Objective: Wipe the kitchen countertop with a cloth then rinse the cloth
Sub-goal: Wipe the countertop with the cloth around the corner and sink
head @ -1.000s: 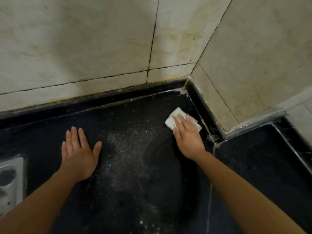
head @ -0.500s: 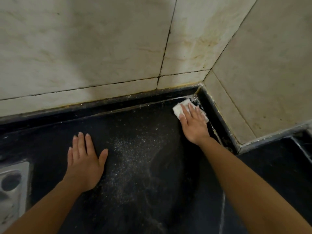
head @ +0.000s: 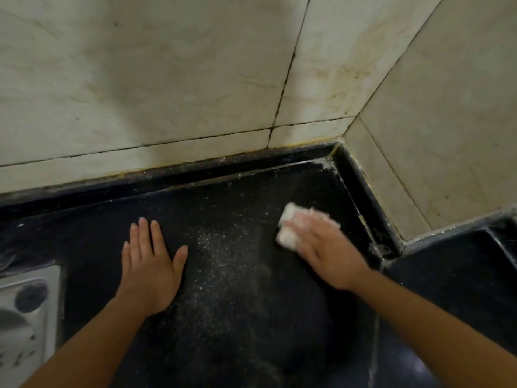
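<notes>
Head view: your right hand (head: 327, 256) lies palm down on a small white cloth (head: 289, 233), fingers stretched out flat over it and pressing it to the surface, not curled around it. The hand and cloth are blurred, so the exact finger spread is hard to read. The cloth is folded into a small pad; its left edge sticks out beyond your fingertips. It sits on the black countertop (head: 237, 317), toward the back right, near the inside corner where two walls meet but not in it.

Your left hand (head: 149, 270) rests flat on the same countertop, well apart from the cloth, palm down, fingers straight and close together, thumb angled out to the right. It holds nothing.

Between your two hands a scatter of fine white specks (head: 221, 247) lies across the dark stone, running from near the back toward you. A raised black lip (head: 195, 177) borders the countertop along the back and right side. Above it rise pale, stained wall tiles (head: 167, 79) with dark grout lines. At the far left edge, part of a metal stove top (head: 25, 312) shows.
</notes>
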### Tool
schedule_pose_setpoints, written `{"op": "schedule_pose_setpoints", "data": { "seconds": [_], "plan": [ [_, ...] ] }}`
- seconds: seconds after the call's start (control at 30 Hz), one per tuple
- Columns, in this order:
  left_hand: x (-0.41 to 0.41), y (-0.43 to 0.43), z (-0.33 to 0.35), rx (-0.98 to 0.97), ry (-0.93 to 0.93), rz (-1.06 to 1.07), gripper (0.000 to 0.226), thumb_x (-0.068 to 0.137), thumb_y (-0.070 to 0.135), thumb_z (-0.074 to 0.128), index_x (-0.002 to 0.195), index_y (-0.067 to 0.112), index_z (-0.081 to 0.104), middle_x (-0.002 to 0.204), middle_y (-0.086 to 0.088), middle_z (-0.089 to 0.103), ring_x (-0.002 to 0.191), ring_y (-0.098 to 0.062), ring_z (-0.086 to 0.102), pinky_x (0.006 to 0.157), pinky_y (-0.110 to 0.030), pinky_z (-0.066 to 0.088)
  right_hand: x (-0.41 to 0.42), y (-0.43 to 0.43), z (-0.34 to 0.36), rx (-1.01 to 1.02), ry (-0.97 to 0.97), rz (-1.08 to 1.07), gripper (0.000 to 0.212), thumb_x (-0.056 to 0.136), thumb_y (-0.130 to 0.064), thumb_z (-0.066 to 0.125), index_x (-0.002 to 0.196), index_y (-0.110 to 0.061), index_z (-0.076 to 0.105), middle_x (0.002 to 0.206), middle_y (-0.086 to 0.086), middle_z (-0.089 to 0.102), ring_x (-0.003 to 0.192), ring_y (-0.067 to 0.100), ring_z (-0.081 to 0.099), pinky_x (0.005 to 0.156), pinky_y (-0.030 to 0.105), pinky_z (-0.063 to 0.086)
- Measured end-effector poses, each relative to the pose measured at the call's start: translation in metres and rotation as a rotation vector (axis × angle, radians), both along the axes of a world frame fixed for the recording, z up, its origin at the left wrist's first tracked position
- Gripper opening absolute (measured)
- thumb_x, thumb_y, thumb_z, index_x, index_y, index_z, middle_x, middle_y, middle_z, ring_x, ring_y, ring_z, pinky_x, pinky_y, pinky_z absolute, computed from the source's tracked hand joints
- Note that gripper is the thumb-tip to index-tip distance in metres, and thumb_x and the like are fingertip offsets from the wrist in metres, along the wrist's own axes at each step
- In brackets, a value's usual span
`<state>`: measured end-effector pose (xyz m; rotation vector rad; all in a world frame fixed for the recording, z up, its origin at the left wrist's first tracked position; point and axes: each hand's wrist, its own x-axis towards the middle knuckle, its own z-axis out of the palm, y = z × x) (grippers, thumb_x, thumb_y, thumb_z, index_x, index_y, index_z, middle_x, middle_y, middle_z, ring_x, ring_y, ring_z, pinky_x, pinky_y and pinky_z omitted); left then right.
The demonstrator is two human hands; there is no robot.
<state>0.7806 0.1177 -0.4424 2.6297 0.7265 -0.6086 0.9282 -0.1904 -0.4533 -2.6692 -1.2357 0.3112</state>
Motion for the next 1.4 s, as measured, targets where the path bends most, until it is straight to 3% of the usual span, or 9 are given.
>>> {"op": "schedule_pose_setpoints", "data": {
  "seconds": [0.13,0.23,0.57,0.73,0.8,0.93,1.03,1.27,1.4],
  "plan": [
    [0.000,0.001,0.000,0.002,-0.016,-0.001,0.077,0.093,0.057,0.006,0.145,0.009,-0.024,0.151,-0.012,-0.033,0.139,-0.023,-0.030,0.114,-0.038,-0.015,0.058,0.040,-0.004,-0.073,0.064,-0.582,0.052,0.101,-0.046,0.011,0.151,-0.033,0.003,0.161,-0.001,-0.001,0.147,0.021,-0.009,0.119,0.037,-0.005],
    [-0.001,0.000,0.000,0.000,-0.021,0.001,0.077,0.093,0.056,0.006,0.145,0.008,-0.024,0.151,-0.012,-0.033,0.139,-0.023,-0.030,0.113,-0.037,-0.016,0.053,0.080,-0.001,-0.050,0.105,-0.679,0.052,0.102,-0.043,0.012,0.151,-0.032,-0.003,0.160,0.000,-0.009,0.145,0.022,-0.016,0.116,0.036,-0.011],
    [-0.002,0.000,0.002,-0.015,-0.011,0.002,0.077,0.093,0.057,0.005,0.145,0.008,-0.025,0.151,-0.012,-0.034,0.139,-0.023,-0.031,0.115,-0.038,-0.015,-0.076,0.061,0.005,-0.052,0.103,0.003,0.051,0.101,-0.047,0.009,0.148,-0.041,-0.008,0.160,-0.007,-0.009,0.145,0.016,-0.019,0.119,0.037,-0.006],
    [-0.001,0.001,0.001,-0.020,-0.029,0.000,0.077,0.093,0.057,0.005,0.145,0.009,-0.025,0.150,-0.011,-0.035,0.138,-0.022,-0.032,0.113,-0.036,-0.017,-0.041,0.017,0.009,-0.122,0.037,0.252,0.050,0.101,-0.047,0.013,0.150,-0.041,0.005,0.158,-0.006,0.009,0.147,0.015,-0.001,0.118,0.030,-0.003],
    [-0.001,0.002,0.000,-0.017,-0.030,-0.006,0.077,0.092,0.057,0.005,0.144,0.010,-0.026,0.149,-0.010,-0.037,0.135,-0.019,-0.035,0.111,-0.036,-0.018,-0.003,0.026,0.010,-0.096,-0.034,0.058,0.054,0.099,-0.051,0.005,0.149,-0.032,0.009,0.157,0.001,0.019,0.147,0.022,0.011,0.119,0.030,-0.002],
    [-0.002,0.002,0.000,-0.029,-0.026,-0.004,0.076,0.093,0.057,0.005,0.144,0.010,-0.027,0.149,-0.011,-0.037,0.136,-0.021,-0.034,0.113,-0.037,-0.017,0.048,0.073,0.003,-0.118,0.087,-0.516,0.052,0.101,-0.046,0.009,0.151,-0.033,-0.002,0.160,-0.001,-0.006,0.146,0.019,-0.012,0.118,0.033,-0.008],
    [-0.003,0.003,-0.001,-0.028,-0.030,-0.003,0.077,0.092,0.058,0.004,0.144,0.010,-0.027,0.149,-0.011,-0.037,0.135,-0.021,-0.035,0.113,-0.037,-0.017,0.034,0.121,-0.004,-0.080,0.090,-0.686,0.055,0.102,-0.041,0.012,0.152,-0.027,-0.005,0.160,0.005,-0.008,0.146,0.026,-0.012,0.118,0.040,-0.008],
    [-0.002,0.002,-0.001,-0.023,-0.037,0.007,0.077,0.092,0.058,0.005,0.144,0.010,-0.026,0.149,-0.010,-0.036,0.136,-0.020,-0.034,0.112,-0.037,-0.017,-0.060,0.134,0.002,-0.047,0.084,-0.137,0.055,0.101,-0.043,0.015,0.145,-0.037,-0.017,0.158,0.000,-0.014,0.144,0.020,-0.019,0.118,0.039,-0.010],
    [-0.002,0.002,-0.001,-0.029,-0.044,0.011,0.077,0.092,0.058,0.005,0.145,0.010,-0.025,0.148,-0.010,-0.038,0.137,-0.021,-0.033,0.114,-0.037,-0.016,-0.067,0.082,0.008,-0.097,0.126,0.235,0.051,0.102,-0.043,0.019,0.146,-0.045,-0.007,0.159,-0.009,-0.010,0.144,0.009,-0.021,0.116,0.029,-0.015]
  ]
}}
